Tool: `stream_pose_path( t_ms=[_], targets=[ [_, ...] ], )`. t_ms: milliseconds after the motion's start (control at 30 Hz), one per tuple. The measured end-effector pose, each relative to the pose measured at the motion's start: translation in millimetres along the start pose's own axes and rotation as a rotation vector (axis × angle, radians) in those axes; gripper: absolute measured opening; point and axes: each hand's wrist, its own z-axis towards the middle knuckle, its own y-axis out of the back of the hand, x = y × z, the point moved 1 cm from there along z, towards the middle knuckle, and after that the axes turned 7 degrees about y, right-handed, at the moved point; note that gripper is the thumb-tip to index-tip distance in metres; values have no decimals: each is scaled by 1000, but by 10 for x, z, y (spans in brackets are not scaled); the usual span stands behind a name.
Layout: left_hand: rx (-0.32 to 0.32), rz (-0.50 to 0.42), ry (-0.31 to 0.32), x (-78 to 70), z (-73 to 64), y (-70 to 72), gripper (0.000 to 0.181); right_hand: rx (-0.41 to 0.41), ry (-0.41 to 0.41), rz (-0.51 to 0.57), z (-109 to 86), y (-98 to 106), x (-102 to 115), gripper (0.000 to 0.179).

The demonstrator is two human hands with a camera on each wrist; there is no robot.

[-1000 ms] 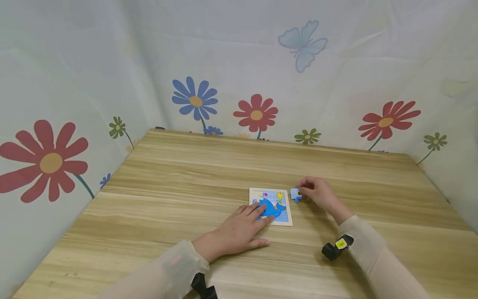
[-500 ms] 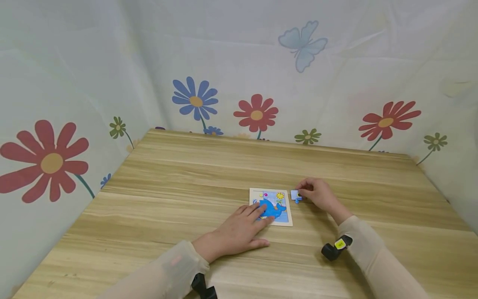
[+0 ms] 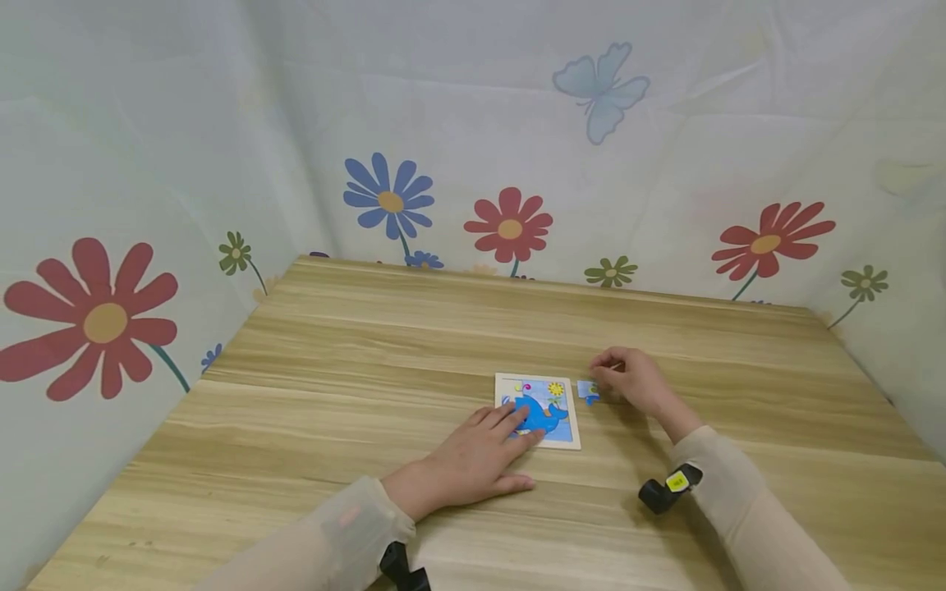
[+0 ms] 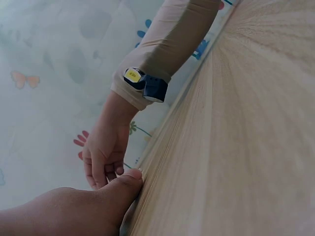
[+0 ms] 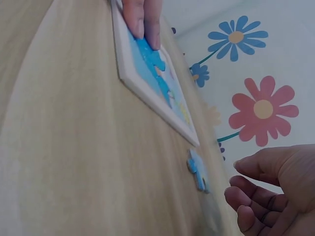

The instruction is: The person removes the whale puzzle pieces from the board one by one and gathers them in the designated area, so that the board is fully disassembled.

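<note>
A small square wooden jigsaw puzzle [image 3: 548, 419] with a blue whale and a yellow sun lies flat on the table, its pale frame [image 5: 156, 104] clear in the right wrist view. My left hand [image 3: 473, 455] rests flat on its left part, fingers spread, covering some of the picture. Just right of the frame, a loose light-blue puzzle piece [image 3: 587, 390] lies on the wood. My right hand [image 3: 634, 382] hovers close beside this piece. In the right wrist view its fingertips [image 5: 241, 164] are apart from the puzzle piece [image 5: 199, 169], with nothing between them.
Wood-grain tabletop [image 3: 384, 328] surrounds the puzzle. A white curtain [image 3: 458, 98] printed with flowers and a butterfly stands behind and at both sides. Black wrist cameras [image 3: 668, 488] are strapped over both sleeves.
The fingers of my right hand have let go of the puzzle piece and lifted slightly away from it. My left hand stays still on the puzzle.
</note>
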Motion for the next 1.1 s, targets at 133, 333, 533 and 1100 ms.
stream_pose_path(
  t_ms=[133,333,533,1100],
  targets=[
    [3,6,1,-8,0,-6,63,-28,41,-18,20,22,46,17],
    [-5,18,3,-13,1,-18,63,-55,65,-25,42,32,115,17],
    [6,13,7,-8,1,-19,63,-52,99,10,68,-26,194,17],
    [-13,22,-6,-11,7,-8,62,12,181,58,135,-273,419,21]
  ],
)
